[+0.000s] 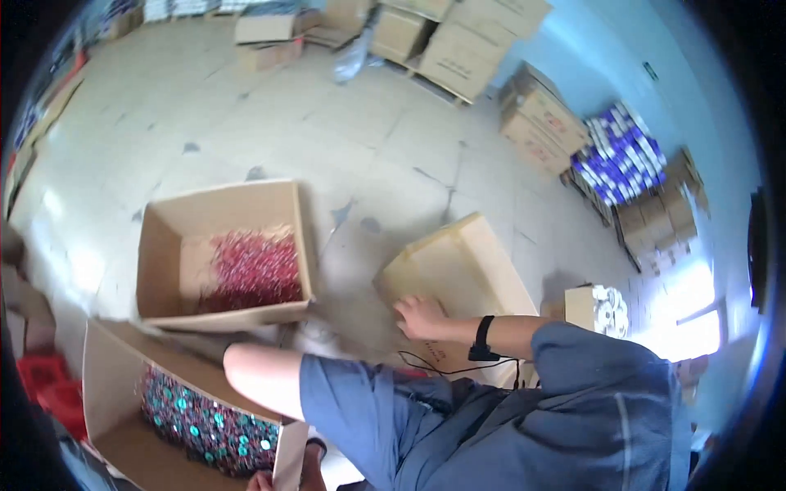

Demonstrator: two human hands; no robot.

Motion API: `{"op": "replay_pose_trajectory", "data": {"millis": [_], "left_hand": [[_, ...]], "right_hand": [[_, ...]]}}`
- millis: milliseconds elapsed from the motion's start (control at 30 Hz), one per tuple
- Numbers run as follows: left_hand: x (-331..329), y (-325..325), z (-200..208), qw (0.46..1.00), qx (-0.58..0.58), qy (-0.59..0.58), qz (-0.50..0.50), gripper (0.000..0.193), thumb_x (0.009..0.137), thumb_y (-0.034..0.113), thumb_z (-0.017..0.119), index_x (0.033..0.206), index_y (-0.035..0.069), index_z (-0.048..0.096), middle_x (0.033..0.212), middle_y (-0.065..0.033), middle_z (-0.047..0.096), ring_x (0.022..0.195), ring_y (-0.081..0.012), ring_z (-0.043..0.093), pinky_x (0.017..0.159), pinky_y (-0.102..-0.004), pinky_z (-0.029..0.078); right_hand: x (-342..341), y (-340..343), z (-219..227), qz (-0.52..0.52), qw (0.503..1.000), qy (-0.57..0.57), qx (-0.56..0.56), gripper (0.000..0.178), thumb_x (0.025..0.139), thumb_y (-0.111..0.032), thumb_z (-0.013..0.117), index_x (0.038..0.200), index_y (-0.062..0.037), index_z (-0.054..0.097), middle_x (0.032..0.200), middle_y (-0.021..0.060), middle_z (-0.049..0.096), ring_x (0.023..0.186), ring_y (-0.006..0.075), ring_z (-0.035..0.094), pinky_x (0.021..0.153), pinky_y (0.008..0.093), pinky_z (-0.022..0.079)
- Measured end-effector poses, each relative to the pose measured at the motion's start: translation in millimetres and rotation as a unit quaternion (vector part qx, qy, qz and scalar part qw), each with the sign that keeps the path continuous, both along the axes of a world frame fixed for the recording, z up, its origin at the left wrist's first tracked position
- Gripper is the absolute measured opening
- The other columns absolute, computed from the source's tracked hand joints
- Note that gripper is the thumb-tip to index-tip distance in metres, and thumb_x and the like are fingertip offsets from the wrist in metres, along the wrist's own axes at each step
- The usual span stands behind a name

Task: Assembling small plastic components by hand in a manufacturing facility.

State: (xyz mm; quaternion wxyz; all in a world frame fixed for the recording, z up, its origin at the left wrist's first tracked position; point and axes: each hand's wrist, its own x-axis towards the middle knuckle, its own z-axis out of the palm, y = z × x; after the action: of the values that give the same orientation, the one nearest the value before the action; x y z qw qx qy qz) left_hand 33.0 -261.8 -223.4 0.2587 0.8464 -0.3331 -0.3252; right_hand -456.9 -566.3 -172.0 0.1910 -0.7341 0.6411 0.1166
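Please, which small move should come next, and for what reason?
I would perhaps ease the black cable aside: it appears to loop across the open carton under the right hand and could snag.

You see pale flr (327, 131) w/ dark patches. On your R is blue wall (614, 49), strong light (689, 304) near it.

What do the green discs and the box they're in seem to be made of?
The green discs look glossy, perhaps plastic or metallic foil: they glint, though the picture can't settle which. The box is probably cardboard: matte, plain brown, with thin flat walls.
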Motion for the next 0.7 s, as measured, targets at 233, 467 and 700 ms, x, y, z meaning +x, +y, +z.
{"op": "replay_pose_trajectory", "data": {"millis": [233, 467, 700], "left_hand": [[-13.0, -20.0, 0.1, 0.985, 0.06, -0.152, -0.05, 0.039, 0.093, 0.036, 0.067, 0.099, -0.001, 0.076, 0.083, -0.022, 0.073, 0.073, -0.0338, 0.072, 0.064, -0.0425, 0.056], [-20.0, -19.1, -9.4, 0.985, 0.041, -0.16, -0.057, 0.041, 0.095, 0.038, 0.065, 0.088, -0.001, 0.077, 0.074, -0.0163, 0.073, 0.055, -0.0264, 0.063, 0.053, -0.0409, 0.05], [-17.9, -5.3, -3.5, 0.984, 0.066, -0.158, -0.053, 0.046, 0.095, 0.043, 0.062, 0.084, 0.001, 0.077, 0.065, -0.0156, 0.069, 0.054, -0.0293, 0.063, 0.053, -0.0415, 0.05]], "right_hand": [[-134.0, 88.8, -65.2, 0.287, 0.917, 0.247, -0.123, 0.044, 0.088, -0.032, 0.056, 0.128, -0.0143, 0.063, 0.155, 0.0112, 0.036, 0.149, 0.0304, 0.02, 0.096, 0.0905, 0.014], [-187.9, 90.1, -99.7, 0.241, 0.936, 0.228, -0.119, 0.047, 0.09, -0.029, 0.052, 0.13, -0.0085, 0.062, 0.154, 0.0104, 0.038, 0.148, 0.0249, 0.024, 0.096, 0.0906, 0.013], [-234.1, 73.8, -99.8, 0.199, 0.937, 0.238, -0.161, 0.046, 0.083, -0.039, 0.062, 0.119, -0.0104, 0.07, 0.148, 0.0083, 0.048, 0.148, 0.0258, 0.022, 0.103, 0.0838, 0.016]]}}
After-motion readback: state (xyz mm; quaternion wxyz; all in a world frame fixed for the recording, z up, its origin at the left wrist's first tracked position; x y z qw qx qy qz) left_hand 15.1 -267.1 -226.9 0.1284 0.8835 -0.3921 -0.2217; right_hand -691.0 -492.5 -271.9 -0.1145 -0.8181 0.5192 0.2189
